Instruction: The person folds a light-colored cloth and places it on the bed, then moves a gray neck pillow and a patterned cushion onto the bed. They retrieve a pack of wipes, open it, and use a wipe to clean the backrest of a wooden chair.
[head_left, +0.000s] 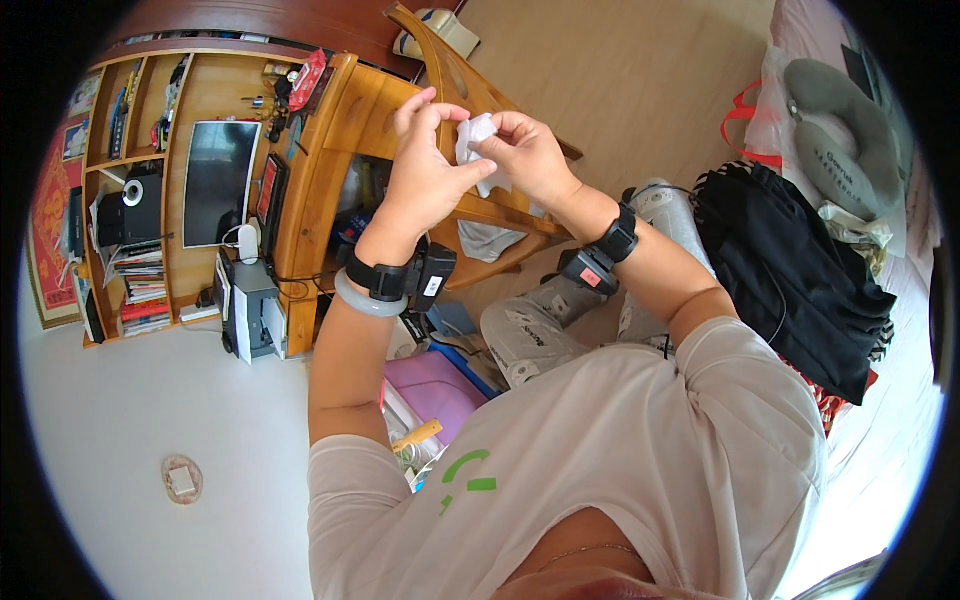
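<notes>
A small crumpled white piece of thin material (480, 129), cloth or plastic, is pinched between the thumb and fingers of my right hand (534, 154). Its lower part hangs down behind my fingertips. My left hand (427, 161) is just left of it, thumb and index finger spread in a C shape. These fingertips come up to the white material's edge; whether they touch it I cannot tell. Both wrists wear black straps with small boxes, and a pale bangle (371, 304) circles the left one.
Beyond my hands stands a wooden chair (517, 214) with white fabric on its seat. A wooden desk (304, 225) with a monitor (220, 184) and shelves is at the left. Black clothing (787, 262) and a grey neck pillow (847, 142) lie on the bed at the right.
</notes>
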